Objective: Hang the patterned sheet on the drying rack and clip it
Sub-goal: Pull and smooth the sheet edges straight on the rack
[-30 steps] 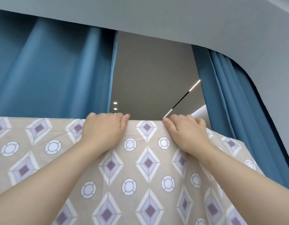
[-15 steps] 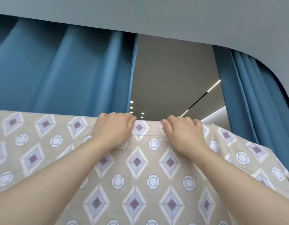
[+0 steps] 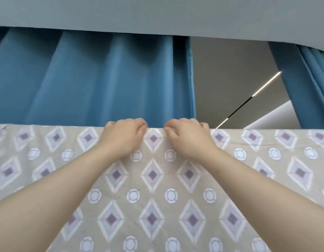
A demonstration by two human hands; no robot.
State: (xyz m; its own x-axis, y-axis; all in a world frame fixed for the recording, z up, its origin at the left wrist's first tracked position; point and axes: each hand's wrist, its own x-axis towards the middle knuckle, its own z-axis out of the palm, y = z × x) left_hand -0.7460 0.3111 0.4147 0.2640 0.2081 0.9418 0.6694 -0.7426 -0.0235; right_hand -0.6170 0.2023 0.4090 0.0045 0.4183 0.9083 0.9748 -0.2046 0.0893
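Observation:
The patterned sheet [image 3: 152, 193], beige with purple diamonds and white rings, is raised in front of me and fills the lower half of the head view. Its top edge runs level from left to right. My left hand [image 3: 122, 138] grips that top edge with curled fingers just left of centre. My right hand [image 3: 189, 138] grips the same edge a short gap to the right. The drying rack and any clips are hidden behind the sheet or out of view.
Blue curtains [image 3: 95, 79] hang behind the sheet on the left, and more blue curtains [image 3: 306, 84] hang at the far right. Between them a gap shows a grey ceiling with a strip light [image 3: 265, 84]. A grey ceiling ledge [image 3: 157, 13] runs overhead.
My two hands have come closer together along the sheet's top edge. The edge now lies level across the view, and the view has swung left so the curtain gap sits further right.

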